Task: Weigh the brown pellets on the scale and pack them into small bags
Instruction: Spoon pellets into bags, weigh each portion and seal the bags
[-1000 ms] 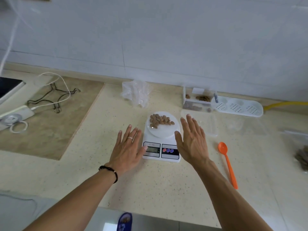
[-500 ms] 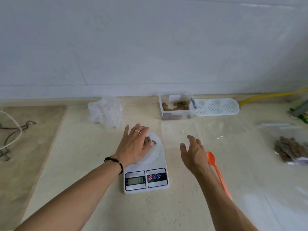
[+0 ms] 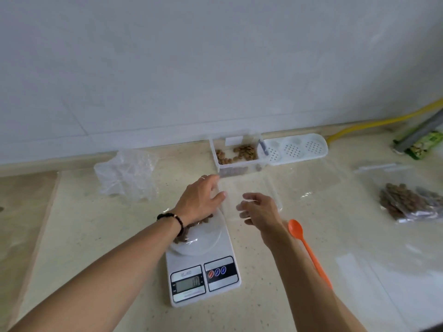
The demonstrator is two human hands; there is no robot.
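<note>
**Both hands go for an empty bag**

A person stands at the bench (image 3: 263, 307). The left hand (image 3: 200, 200) and the right hand (image 3: 260, 208) both reach to a flat clear bag (image 3: 249, 195) that lies just behind the scale (image 3: 203, 267). The left grip looks wide, with the fingers out along the bag's left edge. The right grip has its fingers bent at the bag's near edge, but I cannot tell if they pinch it yet.

The brown pellets (image 3: 191, 226) sit in a little heap on the round white plate of the scale, partly under the left wrist. More pellets lie in the clear box (image 3: 237, 155) by the wall. The scale shows a number, but it is too blurry to read.

I think the step now is to pick up the bag and open its mouth. To do it well, each hand should take one side of the top and pull gently apart. The left arm should lift up and away, so it does not bump the plate and spill the heap.

Now I count. One scale. One orange spoon (image 3: 309, 250), near the right arm. One clear box. One white lid with holes (image 3: 297, 148). One crumpled pile of bags (image 3: 127, 176). One filled bag (image 3: 407, 202) far on the right.
</note>
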